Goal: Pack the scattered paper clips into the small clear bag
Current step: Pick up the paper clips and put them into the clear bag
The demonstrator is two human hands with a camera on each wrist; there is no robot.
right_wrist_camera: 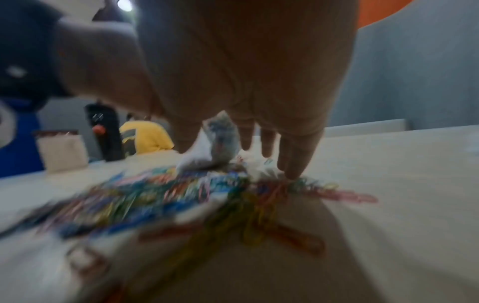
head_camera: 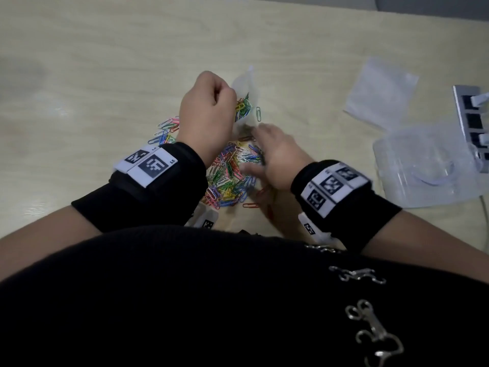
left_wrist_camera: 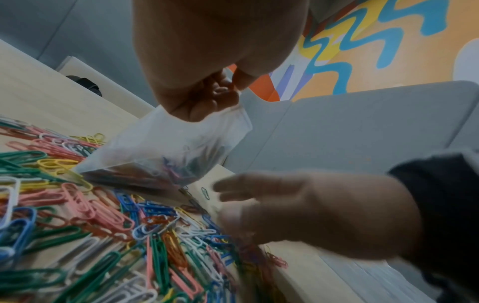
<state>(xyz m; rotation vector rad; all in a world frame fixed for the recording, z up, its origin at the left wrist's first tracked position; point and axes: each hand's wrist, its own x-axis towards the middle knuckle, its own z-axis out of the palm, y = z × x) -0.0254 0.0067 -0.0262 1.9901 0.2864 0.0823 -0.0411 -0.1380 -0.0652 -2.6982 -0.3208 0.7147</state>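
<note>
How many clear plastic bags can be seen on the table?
3: the small bag pinched by the left hand, a flat bag far right, a bigger bag nearer right. Others may be hidden.

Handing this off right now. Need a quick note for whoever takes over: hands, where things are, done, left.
Left hand: pinches the top edge of the small clear bag, holding it up just above the table.
Right hand: open, fingers spread low over the pile of paper clips; blurred, no clip visibly held.
Done: some clips already sit in the bag's bottom.
Left: most of the pile lies loose, plus a green clip apart beside the bag.
</note>
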